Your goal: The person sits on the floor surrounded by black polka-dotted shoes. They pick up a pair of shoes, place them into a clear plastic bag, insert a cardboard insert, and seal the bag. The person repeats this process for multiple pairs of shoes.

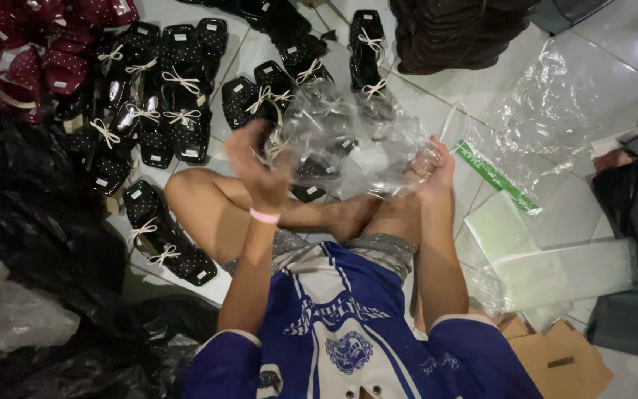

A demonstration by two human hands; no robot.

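so both hands are on the same clear plastic bag (348, 148), held up over the knees. the left hand (256, 166) is blurred, but it looks closed on the near left edge of the bag, with a pink wristband (264, 216) just under it. the right hand (433, 174) is clamped on the right edge, fingers bunched into the plastic. so hands apart, bag stretched between them. there's a dark sandal (311, 174) showing through the bag, can't tell if it's fully inside or half out.

what i'd worry about: that plastic looks thin and crinkly, and the sandal corners are square. pull the two edges apart too hard and i reckon it splits at a corner or along the seam. also the grip on the left looks loose-ish, hard to say with the blur. if that side slips, the sandal could drop out of the mouth onto the leg or the tile floor (599, 59).

beyond the hands there's a row of black sandals with white ties (179, 89) and some red ones (9, 52) further off to the left. another pair (160, 233) sits just below the left wrist, near the knee. easy to kick those out of order. to the right of the right hand there's a spare bag with a green strip (526, 125) and a stack of flat bags (555, 270), slippery stuff that could slide around if an elbow catches it.
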